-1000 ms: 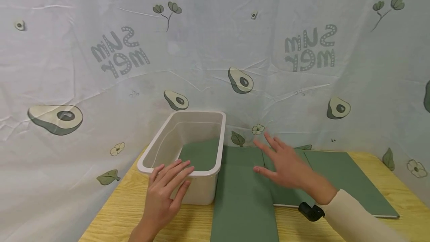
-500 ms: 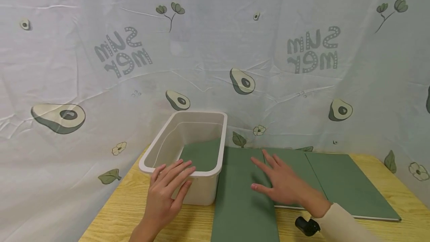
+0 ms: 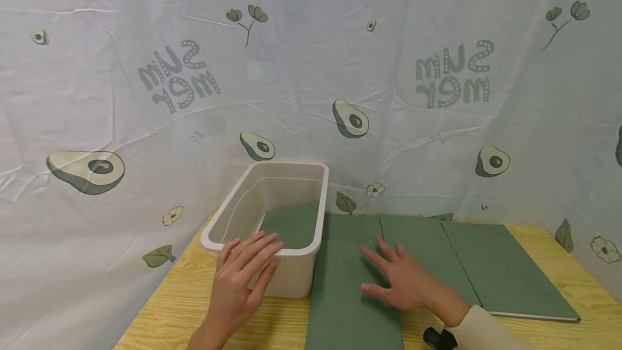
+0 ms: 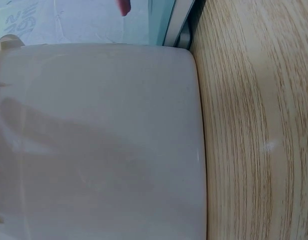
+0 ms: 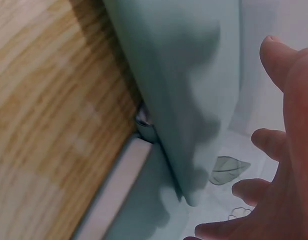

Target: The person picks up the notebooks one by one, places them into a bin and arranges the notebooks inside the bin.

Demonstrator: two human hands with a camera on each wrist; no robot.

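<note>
Plastic bin (image 3: 290, 277) at left, round-cornered, is being touched nearside by the relaxed left hand (image 3: 237, 281); flat green books (image 3: 353, 312) at right on the wood-grained desk (image 3: 167, 307) are being shaded by the splayed right hand (image 3: 407, 284).

Left hand (image 3: 237, 278): seven o'clock in head view, fingers extended toward two o'clock | Right hand (image 3: 405, 282): five o'clock, fingers spread toward ten-eleven, thumb nine
</note>
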